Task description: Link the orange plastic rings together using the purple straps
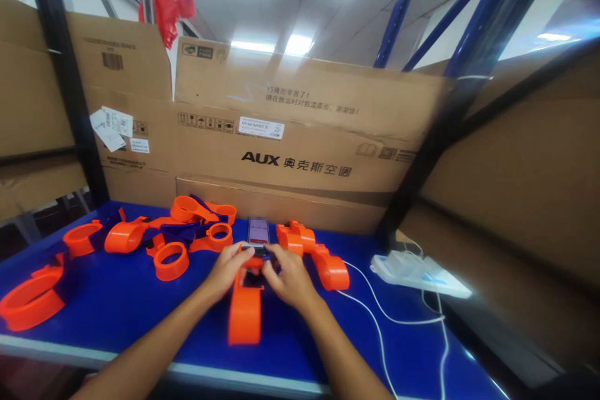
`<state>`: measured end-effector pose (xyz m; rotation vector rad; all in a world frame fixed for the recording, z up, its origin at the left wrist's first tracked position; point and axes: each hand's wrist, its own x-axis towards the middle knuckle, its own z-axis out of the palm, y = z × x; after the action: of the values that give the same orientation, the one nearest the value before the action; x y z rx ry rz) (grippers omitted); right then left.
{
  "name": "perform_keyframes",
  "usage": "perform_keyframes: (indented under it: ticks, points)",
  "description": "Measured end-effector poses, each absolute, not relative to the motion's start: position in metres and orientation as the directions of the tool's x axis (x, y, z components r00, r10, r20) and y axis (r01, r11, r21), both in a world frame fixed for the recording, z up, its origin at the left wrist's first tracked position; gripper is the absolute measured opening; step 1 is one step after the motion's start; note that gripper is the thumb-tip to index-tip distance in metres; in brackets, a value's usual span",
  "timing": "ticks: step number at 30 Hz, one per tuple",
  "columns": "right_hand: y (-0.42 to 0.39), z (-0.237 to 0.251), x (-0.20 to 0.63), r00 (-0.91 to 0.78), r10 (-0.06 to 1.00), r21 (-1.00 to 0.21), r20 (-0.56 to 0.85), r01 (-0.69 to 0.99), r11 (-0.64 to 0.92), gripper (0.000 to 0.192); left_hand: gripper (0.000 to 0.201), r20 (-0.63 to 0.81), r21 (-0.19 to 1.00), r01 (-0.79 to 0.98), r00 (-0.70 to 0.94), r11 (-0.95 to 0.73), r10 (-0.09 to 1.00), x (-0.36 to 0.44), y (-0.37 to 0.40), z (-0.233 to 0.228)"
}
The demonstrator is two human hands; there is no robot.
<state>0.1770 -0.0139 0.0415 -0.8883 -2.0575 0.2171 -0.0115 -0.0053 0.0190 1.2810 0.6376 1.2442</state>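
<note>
An orange plastic tape dispenser (244,317) is held between my two hands near the middle of the blue table, its wide ring pointing toward me. My left hand (229,270) is closed on its left side, with the thumb on top near a dark strip at the far end. From the right, my right hand (287,274) grips the same end with bent fingers, close to a small dark blue part (266,257). The fingers partly hide that end. Just beyond my hands lies a phone (258,230) with a lit screen.
Several orange dispensers and dark blue parts lie in a pile (194,225) at the left; more orange dispensers (330,269) sit right of my hands. A white power strip (422,272) with cables (375,312) is at the right. A cardboard wall (290,137) closes the back.
</note>
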Motion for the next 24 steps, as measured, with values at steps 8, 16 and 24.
perform_keyframes:
  ticks: [8, 16, 24]
  points:
    - [-0.003, 0.04, 0.181, -0.184, 0.747, -0.604, 0.639, 0.481, 0.635, 0.022, 0.031, 0.209, 0.915, -0.388, 0.221, -0.11, 0.953, -0.017, 0.003, 0.018]
    - [0.016, 0.037, 0.206, -0.06, 0.805, -0.574, 0.591, 0.669, 0.472, 0.017, 0.028, 0.171, 0.917, -0.39, 0.186, -0.087, 0.967, -0.016, 0.007, 0.013]
    - [0.01, 0.028, 0.211, -0.009, 0.898, -0.4, 0.44, 0.893, 0.205, 0.01, 0.029, 0.172, 0.921, -0.376, 0.157, -0.102, 0.973, -0.017, 0.009, 0.011]
